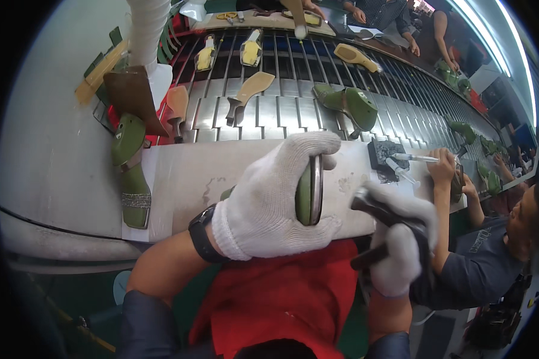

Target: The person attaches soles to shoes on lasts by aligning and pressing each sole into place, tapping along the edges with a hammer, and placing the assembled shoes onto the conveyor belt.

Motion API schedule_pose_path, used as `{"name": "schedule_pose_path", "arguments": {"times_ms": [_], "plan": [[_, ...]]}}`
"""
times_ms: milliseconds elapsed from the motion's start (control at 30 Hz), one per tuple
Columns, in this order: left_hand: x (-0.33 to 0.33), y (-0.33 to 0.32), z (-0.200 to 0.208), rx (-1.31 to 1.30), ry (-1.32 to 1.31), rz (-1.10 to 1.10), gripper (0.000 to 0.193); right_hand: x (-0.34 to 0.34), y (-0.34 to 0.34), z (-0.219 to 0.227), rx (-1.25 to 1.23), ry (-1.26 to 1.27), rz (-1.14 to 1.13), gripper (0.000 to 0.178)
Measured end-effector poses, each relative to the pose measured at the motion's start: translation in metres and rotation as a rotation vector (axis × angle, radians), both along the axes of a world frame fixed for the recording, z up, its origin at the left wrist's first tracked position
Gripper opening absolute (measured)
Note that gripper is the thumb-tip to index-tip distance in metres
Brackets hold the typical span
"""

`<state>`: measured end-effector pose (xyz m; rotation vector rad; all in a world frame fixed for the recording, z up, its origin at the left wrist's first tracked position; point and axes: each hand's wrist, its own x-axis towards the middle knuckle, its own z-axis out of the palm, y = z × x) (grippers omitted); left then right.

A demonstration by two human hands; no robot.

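Note:
My left hand [263,194], in a white knit glove, is closed round a green shoe last [305,194] above the worktable [185,203]. The last stands on edge, and a thin dark sole edge runs along its right side. Most of its body is hidden by the glove. To the right, my right hand [396,263], gloved too and smeared by motion, grips a dark hammer [374,206]. The hammer's head points left toward the last, with a space between them. Fingers cover part of the tool.
Beyond the table runs a metal roller conveyor [215,110] carrying a green last [348,105] and tan soles [251,90]. Another last [135,179] lies at the table's left end. A black block [384,157] with white-handled tools stands right. A co-worker [479,257] sits close by on the right.

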<state>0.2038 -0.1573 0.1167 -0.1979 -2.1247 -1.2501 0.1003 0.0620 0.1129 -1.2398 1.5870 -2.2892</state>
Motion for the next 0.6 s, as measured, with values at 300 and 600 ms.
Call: {"name": "schedule_pose_path", "arguments": {"times_ms": [300, 600], "plan": [[0.001, 0.020, -0.013, -0.134, 0.170, 0.075, 0.078, 0.018, -0.001, 0.057, 0.375, 0.045, 0.058, 0.056], [0.024, 0.040, -0.019, -0.142, 0.083, 0.044, 0.079, 0.008, -0.006, 0.085, 0.487, 0.041, 0.161, 0.050]]}}
